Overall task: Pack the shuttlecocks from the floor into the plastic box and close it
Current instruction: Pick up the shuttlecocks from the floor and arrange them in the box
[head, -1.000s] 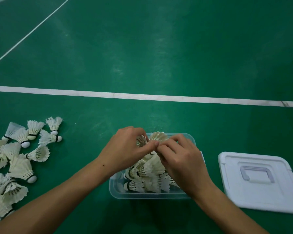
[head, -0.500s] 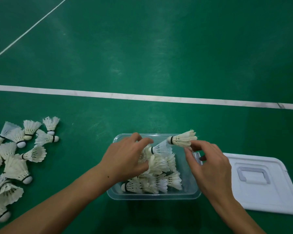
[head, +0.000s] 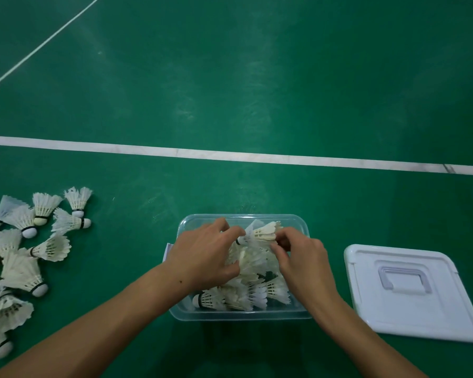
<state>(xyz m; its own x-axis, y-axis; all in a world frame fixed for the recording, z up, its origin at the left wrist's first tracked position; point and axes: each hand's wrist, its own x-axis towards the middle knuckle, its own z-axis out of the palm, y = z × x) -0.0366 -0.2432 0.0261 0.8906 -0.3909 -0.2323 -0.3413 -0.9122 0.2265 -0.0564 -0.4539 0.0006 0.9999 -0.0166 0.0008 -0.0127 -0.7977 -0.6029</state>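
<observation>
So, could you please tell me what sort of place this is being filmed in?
Most likely an indoor badminton court: a green sports floor with painted white court lines, and feather shuttlecocks scattered on it beside a clear plastic box.

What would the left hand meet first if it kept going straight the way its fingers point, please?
The left hand points up and right, and its fingertips are already at the cork end of the shuttlecock that the right hand pinches above the box. Probably that shuttlecock first; depth is unclear.

Both forearms forward, left hand point(head: 205, 255) and right hand point(head: 302, 257) close together, fingers curled.
</observation>
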